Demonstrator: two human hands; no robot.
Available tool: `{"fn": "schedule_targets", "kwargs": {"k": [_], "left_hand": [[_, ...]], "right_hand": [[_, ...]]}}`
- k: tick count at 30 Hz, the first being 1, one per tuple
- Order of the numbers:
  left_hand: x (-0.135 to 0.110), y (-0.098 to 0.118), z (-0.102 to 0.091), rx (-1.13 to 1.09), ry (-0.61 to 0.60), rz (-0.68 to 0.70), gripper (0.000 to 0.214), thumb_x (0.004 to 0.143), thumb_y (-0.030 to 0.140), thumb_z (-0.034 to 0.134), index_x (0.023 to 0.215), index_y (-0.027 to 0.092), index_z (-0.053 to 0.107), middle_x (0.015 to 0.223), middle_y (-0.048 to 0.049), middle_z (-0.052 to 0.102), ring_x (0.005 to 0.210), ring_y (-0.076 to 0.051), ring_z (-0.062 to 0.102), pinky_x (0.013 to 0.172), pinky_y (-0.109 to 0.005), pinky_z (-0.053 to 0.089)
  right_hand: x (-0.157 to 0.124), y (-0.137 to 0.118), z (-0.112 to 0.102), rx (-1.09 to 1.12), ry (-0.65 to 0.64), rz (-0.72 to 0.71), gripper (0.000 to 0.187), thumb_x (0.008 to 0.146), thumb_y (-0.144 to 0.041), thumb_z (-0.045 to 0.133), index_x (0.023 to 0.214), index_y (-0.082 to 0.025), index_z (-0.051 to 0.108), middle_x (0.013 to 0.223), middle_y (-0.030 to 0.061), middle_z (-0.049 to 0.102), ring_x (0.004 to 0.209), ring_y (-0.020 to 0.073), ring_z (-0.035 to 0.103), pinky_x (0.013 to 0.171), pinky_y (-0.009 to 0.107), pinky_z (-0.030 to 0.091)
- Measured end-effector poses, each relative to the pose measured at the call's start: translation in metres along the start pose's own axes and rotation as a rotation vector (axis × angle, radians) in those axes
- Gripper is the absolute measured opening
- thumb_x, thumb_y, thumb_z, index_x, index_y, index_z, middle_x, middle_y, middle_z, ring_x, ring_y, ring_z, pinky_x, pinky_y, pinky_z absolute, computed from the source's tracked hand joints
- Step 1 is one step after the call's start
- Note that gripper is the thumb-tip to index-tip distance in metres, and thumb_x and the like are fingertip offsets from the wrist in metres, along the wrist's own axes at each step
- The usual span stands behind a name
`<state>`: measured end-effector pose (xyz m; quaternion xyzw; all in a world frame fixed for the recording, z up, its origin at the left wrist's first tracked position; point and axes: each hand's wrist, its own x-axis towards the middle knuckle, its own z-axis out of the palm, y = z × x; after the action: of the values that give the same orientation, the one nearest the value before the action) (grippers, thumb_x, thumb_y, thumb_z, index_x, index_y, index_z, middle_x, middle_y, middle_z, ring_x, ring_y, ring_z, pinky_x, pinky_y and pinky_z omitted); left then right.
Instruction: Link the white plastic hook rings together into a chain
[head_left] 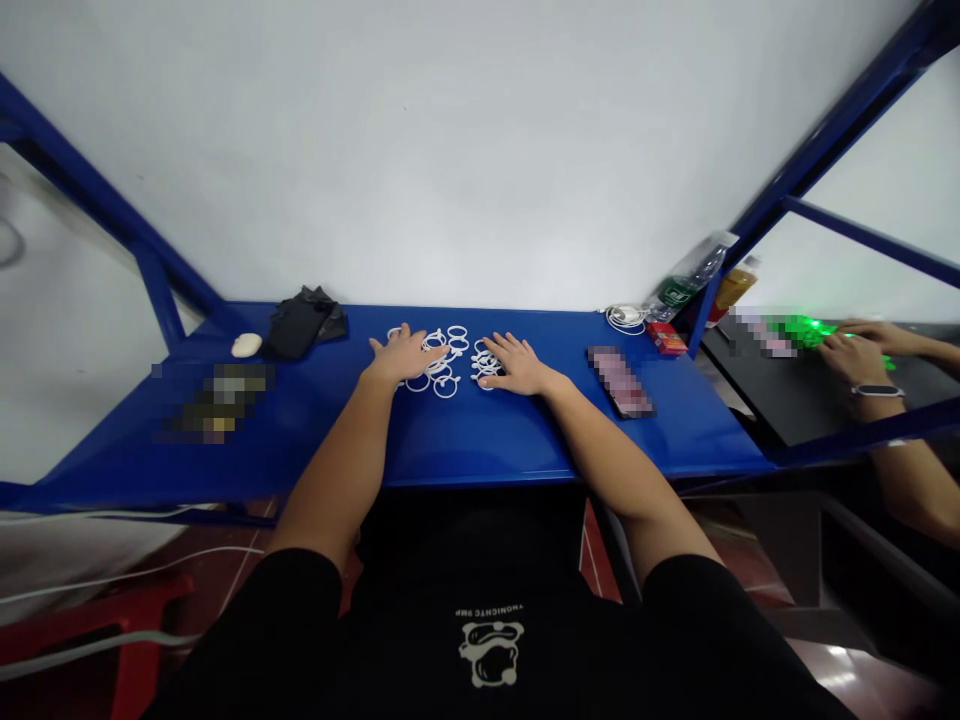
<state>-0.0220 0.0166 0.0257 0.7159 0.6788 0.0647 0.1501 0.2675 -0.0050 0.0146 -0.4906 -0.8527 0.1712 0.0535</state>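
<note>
Several thin white plastic rings (pixel 445 387) with small tabs lie in two loose groups on the blue table (pixel 465 440). Over the larger left group rests my left hand (pixel 403 356), palm down with fingers spread; some rings are hidden under it. My right hand (pixel 517 365) lies flat over the smaller right group, fingers apart, covering part of those white rings (pixel 480 347). Neither hand is gripping a ring. A narrow strip of bare table separates the two groups.
Black crumpled bag (pixel 300 325) and white rounded case (pixel 246 346) lie left. Right are a phone (pixel 621 382), a coiled white cable (pixel 626 318), a red box (pixel 666 338) and a plastic bottle (pixel 694 275). Beyond the blue frame, another person's hands (pixel 862 350) work beside green lights.
</note>
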Motion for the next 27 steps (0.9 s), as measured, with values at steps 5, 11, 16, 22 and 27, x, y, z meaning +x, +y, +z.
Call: {"fn": "schedule_targets", "kwargs": {"k": [5,11,16,22,27], "left_hand": [[-0.010,0.022,0.008,-0.211,0.031,0.326,0.070,0.102,0.065,0.051,0.160,0.027,0.051,0.169,-0.0145,0.045,0.156,-0.036,0.043,0.127,-0.055,0.035],[-0.013,0.010,-0.003,-0.198,0.192,0.345,0.073,0.096,0.065,0.066,0.157,0.027,0.055,0.170,-0.0138,0.044,0.152,-0.039,0.047,0.122,-0.052,0.044],[-0.009,-0.013,-0.014,-0.118,0.304,0.091,0.085,0.089,0.078,0.065,0.153,0.022,0.057,0.160,-0.0233,0.052,0.138,-0.048,0.058,0.112,-0.062,0.049],[-0.008,-0.032,-0.028,-0.067,0.169,-0.125,0.086,0.085,0.088,0.056,0.135,0.019,0.068,0.130,-0.0233,0.073,0.122,-0.046,0.068,0.101,-0.060,0.054],[-0.009,-0.028,-0.027,-0.061,0.012,-0.128,0.089,0.078,0.094,0.057,0.129,0.022,0.072,0.128,-0.0203,0.076,0.120,-0.044,0.070,0.097,-0.053,0.055]], "right_hand": [[0.000,-0.001,0.000,-0.045,0.020,-0.012,0.100,0.095,-0.082,0.053,0.173,-0.023,0.028,0.178,0.0188,0.022,0.166,0.0454,0.015,0.131,0.070,0.016],[0.001,0.003,0.002,-0.053,0.046,-0.006,0.102,0.094,-0.084,0.052,0.173,-0.024,0.027,0.178,0.0182,0.022,0.166,0.0457,0.016,0.131,0.070,0.017],[0.002,0.003,0.003,-0.045,0.038,-0.011,0.100,0.095,-0.082,0.054,0.173,-0.024,0.029,0.178,0.0181,0.023,0.165,0.0453,0.018,0.131,0.069,0.018],[0.001,0.002,0.002,-0.039,0.045,-0.019,0.096,0.096,-0.080,0.056,0.171,-0.025,0.033,0.177,0.0172,0.026,0.165,0.0448,0.020,0.131,0.068,0.020],[0.001,0.002,0.001,-0.048,0.037,-0.023,0.095,0.097,-0.077,0.057,0.171,-0.023,0.033,0.177,0.0187,0.026,0.165,0.0448,0.022,0.131,0.067,0.021]]}}
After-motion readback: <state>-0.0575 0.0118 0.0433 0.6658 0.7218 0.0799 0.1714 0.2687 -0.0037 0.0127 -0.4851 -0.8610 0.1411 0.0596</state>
